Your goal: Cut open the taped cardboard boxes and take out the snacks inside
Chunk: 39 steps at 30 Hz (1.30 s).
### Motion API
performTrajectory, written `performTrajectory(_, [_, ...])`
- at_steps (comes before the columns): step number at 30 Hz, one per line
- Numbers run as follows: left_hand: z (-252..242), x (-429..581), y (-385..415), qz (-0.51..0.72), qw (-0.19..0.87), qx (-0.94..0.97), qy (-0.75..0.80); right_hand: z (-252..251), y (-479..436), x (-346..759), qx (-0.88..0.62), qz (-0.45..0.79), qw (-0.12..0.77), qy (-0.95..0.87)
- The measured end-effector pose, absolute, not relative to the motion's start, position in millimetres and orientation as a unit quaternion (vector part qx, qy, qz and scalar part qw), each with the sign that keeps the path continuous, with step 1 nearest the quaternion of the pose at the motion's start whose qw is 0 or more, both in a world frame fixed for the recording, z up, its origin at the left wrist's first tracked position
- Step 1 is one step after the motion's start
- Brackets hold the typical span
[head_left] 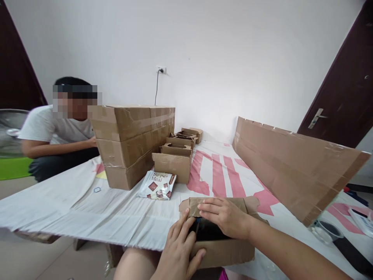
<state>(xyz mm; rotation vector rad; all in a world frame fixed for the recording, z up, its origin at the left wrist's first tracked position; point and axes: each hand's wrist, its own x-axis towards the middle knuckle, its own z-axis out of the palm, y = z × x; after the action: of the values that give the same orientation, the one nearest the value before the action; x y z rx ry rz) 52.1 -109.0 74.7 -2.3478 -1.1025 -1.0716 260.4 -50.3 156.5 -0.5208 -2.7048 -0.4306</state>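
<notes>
A small brown cardboard box [223, 252] sits close to me at the table's near edge, partly open with a dark interior. A bit of blue shows just under its rear flap [241, 204]. My left hand [179, 245] grips the box's left end, with the index finger against the flap and the thumb by the front wall. Across the rear flap lies my right hand [224, 216], palm down with fingers stretched out; its thumb is hidden. What lies inside the box cannot be made out.
A white "Super Meal" pouch [157, 186] lies ahead, beside a row of open boxes [173, 165]. Taped boxes [132, 146] are stacked at left, with a person [64, 132] crouching behind. A cardboard panel [291, 163] stands right, near a clear plastic cup [328, 229].
</notes>
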Motion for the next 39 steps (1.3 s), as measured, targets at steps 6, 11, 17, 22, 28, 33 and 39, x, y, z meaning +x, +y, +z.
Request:
performTrajectory(6, [73,54,-108,-0.378,0.163,-0.823,-0.392,158,-44,248,-0.173,-0.149,0.214,-0.950])
performTrajectory(11, [71,56,-109,-0.388,0.148,-0.816,-0.401,155,-34,235,-0.166,-0.161,0.212,-0.949])
performTrajectory(17, [71,55,-110,-0.370,0.136,-0.825,-0.405,154,-31,229,-0.169,-0.132,0.227,-0.950])
performTrajectory(22, [73,58,-110,-0.399,0.131,-0.814,-0.401,158,-35,224,-0.236,-0.097,0.269,-0.929])
performTrajectory(28, [71,59,-110,-0.397,0.138,-0.812,-0.405,161,-36,219,-0.294,-0.067,0.301,-0.905])
performTrajectory(33, [74,54,-110,-0.364,0.154,-0.825,-0.404,162,-36,221,-0.292,-0.023,0.294,-0.910])
performTrajectory(39, [81,54,-106,-0.322,0.210,-0.821,-0.422,160,-34,223,-0.258,0.002,0.296,-0.920])
